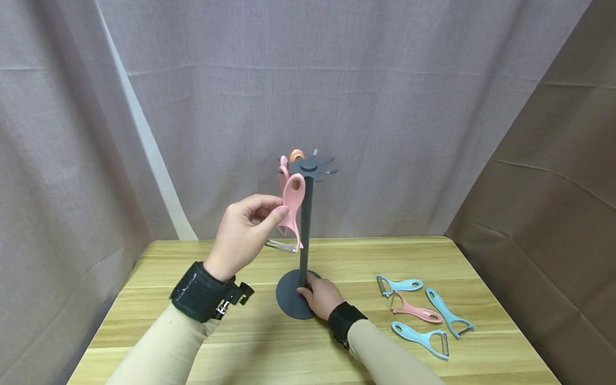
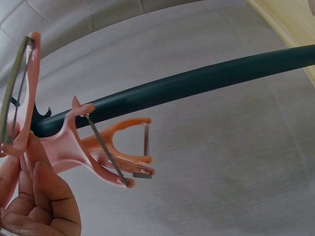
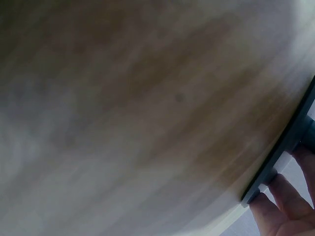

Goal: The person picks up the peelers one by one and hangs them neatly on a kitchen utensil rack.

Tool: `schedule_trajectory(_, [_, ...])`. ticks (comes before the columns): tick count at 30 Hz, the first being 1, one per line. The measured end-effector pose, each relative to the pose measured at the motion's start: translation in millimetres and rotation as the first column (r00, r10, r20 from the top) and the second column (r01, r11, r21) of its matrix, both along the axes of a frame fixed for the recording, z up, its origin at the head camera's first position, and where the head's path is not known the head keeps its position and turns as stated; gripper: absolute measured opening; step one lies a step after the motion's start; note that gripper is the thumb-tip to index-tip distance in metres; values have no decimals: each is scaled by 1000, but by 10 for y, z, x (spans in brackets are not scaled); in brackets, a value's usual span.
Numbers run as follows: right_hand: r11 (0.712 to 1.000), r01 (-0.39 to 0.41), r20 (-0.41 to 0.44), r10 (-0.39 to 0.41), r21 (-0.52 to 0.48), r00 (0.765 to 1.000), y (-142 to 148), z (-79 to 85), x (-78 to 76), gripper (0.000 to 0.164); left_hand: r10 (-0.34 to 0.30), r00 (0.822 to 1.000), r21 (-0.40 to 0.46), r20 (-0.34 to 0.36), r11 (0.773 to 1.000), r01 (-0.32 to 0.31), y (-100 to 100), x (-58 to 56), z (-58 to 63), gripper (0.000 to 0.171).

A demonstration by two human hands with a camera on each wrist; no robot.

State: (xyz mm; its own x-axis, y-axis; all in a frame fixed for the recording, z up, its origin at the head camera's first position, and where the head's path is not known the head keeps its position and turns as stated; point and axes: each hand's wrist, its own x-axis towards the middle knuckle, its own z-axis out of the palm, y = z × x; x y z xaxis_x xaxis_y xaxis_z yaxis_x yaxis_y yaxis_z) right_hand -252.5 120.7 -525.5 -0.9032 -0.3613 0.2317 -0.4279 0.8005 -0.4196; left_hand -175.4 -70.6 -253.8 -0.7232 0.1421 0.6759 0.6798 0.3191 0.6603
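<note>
My left hand (image 1: 243, 230) pinches a pink peeler (image 1: 294, 198) between thumb and fingers, its holed handle end up and its blade down. It is just below the hooked top (image 1: 309, 167) of a dark metal stand, overlapping the pole (image 1: 306, 230) in the head view. Behind it, pink peelers (image 2: 64, 147) and an orange peeler (image 2: 130, 125) hang from the hooks. Low down, my right hand (image 1: 323, 297) holds the stand at the foot of the pole, fingertips (image 3: 278, 183) on the round base (image 1: 289, 299).
On the wooden table (image 1: 240, 342) at the right lie a pink peeler (image 1: 417, 310) and several blue peelers, one blue peeler (image 1: 418, 336) nearest the front. Bare hooks (image 1: 328, 171) point right on the stand. Grey curtains (image 1: 385, 107) enclose the table behind and at the sides.
</note>
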Motion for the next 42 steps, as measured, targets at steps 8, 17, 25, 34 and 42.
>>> schedule_trajectory(8, [1000,-4,-6,3,-16,1000,12,17,9,20,26,1000,-39,-2,999,-26,-38,3,-72,14])
schedule_trajectory(17, [1000,10,3,-10,-12,1000,45,-1,2,22,80,996,-26,48,997,-79,-156,-64,-307,13])
schedule_trajectory(25, [998,-45,111,49,-32,993,100,81,-63,19,90,984,-9,154,996,-89,-286,-409,-989,17])
schedule_trajectory(34, [999,-48,62,47,4,997,673,259,-55,41,112,935,-100,336,991,-83,-95,-526,-1639,18])
schedule_trajectory(42, [993,73,84,-81,89,993,1759,540,213,37,15,865,-179,501,980,87,278,-463,-2204,47])
